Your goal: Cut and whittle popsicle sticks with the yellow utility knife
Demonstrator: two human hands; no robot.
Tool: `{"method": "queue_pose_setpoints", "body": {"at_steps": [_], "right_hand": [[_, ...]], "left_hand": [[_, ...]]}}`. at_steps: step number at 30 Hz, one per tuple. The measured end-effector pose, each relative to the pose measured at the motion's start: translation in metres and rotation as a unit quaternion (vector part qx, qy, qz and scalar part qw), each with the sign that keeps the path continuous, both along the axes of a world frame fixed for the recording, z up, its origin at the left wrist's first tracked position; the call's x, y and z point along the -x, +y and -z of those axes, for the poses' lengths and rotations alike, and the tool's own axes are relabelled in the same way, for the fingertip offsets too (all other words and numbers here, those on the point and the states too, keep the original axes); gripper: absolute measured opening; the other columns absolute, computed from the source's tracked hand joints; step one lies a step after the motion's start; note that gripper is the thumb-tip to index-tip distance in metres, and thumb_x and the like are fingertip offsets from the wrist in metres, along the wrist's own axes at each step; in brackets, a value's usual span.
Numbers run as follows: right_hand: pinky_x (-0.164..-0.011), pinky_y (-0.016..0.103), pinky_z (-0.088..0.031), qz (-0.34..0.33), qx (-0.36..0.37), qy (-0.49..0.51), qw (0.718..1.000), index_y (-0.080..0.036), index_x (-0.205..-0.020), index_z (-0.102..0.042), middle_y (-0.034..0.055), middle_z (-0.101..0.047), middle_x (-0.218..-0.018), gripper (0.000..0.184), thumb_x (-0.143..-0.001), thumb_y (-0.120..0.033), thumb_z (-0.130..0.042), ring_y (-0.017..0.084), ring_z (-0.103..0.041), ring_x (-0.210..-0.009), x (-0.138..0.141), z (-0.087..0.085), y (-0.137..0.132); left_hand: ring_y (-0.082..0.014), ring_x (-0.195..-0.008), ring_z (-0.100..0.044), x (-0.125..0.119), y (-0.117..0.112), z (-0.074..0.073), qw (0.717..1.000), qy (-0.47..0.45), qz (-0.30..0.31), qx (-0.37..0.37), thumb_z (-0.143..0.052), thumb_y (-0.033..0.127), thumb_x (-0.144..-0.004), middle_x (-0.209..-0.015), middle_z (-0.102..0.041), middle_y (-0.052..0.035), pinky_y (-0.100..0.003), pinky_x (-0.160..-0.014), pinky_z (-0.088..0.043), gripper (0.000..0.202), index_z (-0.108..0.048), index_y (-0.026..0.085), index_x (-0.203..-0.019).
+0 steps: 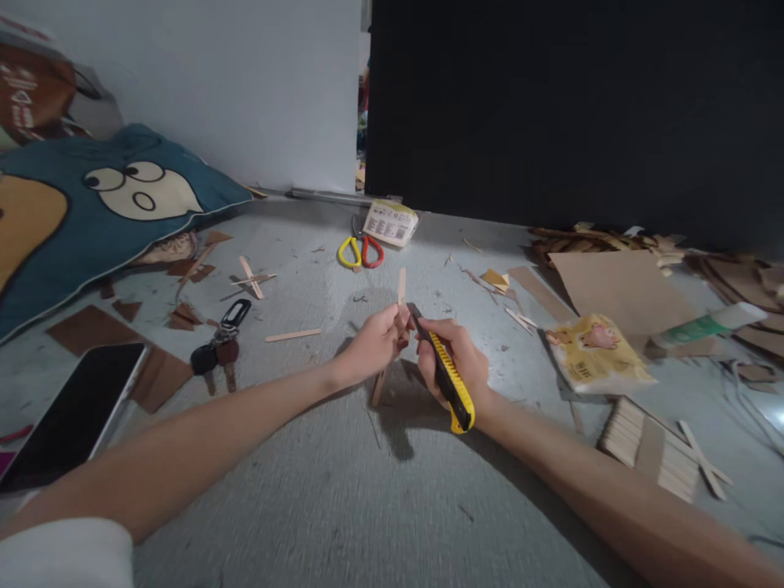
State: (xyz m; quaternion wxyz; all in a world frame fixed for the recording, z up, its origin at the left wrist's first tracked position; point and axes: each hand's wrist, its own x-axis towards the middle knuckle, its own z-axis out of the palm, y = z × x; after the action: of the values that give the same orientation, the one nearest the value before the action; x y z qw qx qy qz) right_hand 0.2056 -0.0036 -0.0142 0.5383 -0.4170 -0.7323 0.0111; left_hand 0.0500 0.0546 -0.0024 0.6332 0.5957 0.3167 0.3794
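In the middle of the head view my left hand (376, 341) is closed around a wooden craft stick (402, 286), whose top end stands up above the fingers. A lower strip of wood (378, 390) shows under that hand. My right hand (456, 359) grips a yellow and black utility knife (450, 376), its tip end pointing up and left at the stick. The knife's tip is close to the stick; I cannot tell whether the blade touches it. A single craft stick (292, 336) lies on the table left of my left hand.
Scissors (361, 251) lie ahead beside a small packet (392, 222). To the left are keys (221, 355), a phone (73, 416), brown scraps and a blue cushion (122, 196). At right are a yellow packet (597, 351), a glue stick (710, 322), cardboard (618, 286) and bundled craft sticks (649, 449).
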Motion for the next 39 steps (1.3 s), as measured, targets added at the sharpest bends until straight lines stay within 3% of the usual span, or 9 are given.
{"method": "queue_pose_setpoints", "body": {"at_steps": [10, 19, 26, 39], "right_hand": [[-0.079, 0.035, -0.066, -0.014, -0.003, -0.025, 1.0, -0.03, -0.128, -0.059, 0.0057, -0.076, -0.1, 0.028, -0.102, -0.02, -0.056, 0.02, -0.077, -0.088, 0.0001, -0.0027, 0.0023], [-0.081, 0.034, -0.066, -0.016, 0.01, -0.003, 1.0, -0.025, -0.128, -0.061, 0.008, -0.075, -0.102, 0.027, -0.101, -0.02, -0.057, 0.021, -0.077, -0.091, 0.0004, -0.0025, 0.0006], [-0.072, 0.034, -0.066, -0.014, -0.001, -0.001, 1.0, -0.026, -0.127, -0.06, 0.0074, -0.075, -0.099, 0.027, -0.1, -0.022, -0.058, 0.021, -0.077, -0.082, 0.0021, -0.0031, -0.0017], [-0.066, 0.029, -0.062, 0.018, 0.014, -0.005, 1.0, -0.026, -0.127, -0.055, 0.0063, -0.074, -0.099, 0.026, -0.101, -0.023, -0.058, 0.018, -0.076, -0.076, 0.0073, -0.0036, -0.0069]], "left_hand": [[-0.0123, -0.076, -0.052, -0.0005, 0.0026, 0.0086, 0.998, -0.007, 0.02, -0.055, -0.066, 0.019, -0.088, -0.081, -0.055, 0.0017, -0.027, -0.073, -0.043, 0.016, -0.05, 0.02, -0.084], [-0.013, -0.072, -0.049, 0.0028, 0.0019, 0.007, 0.989, 0.075, 0.004, -0.126, -0.055, 0.012, -0.089, -0.078, -0.055, 0.0027, -0.028, -0.069, -0.041, 0.011, -0.049, 0.02, -0.084], [-0.0132, -0.067, -0.049, 0.0039, 0.0004, 0.0092, 0.973, 0.141, -0.021, -0.182, -0.05, 0.007, -0.089, -0.071, -0.056, 0.0032, -0.028, -0.065, -0.038, 0.019, -0.044, 0.022, -0.08], [-0.0133, -0.062, -0.049, 0.0039, -0.0064, 0.0006, 0.958, 0.187, -0.035, -0.215, -0.049, 0.002, -0.085, -0.068, -0.053, 0.0046, -0.028, -0.063, -0.035, 0.024, -0.04, 0.023, -0.078]]}}
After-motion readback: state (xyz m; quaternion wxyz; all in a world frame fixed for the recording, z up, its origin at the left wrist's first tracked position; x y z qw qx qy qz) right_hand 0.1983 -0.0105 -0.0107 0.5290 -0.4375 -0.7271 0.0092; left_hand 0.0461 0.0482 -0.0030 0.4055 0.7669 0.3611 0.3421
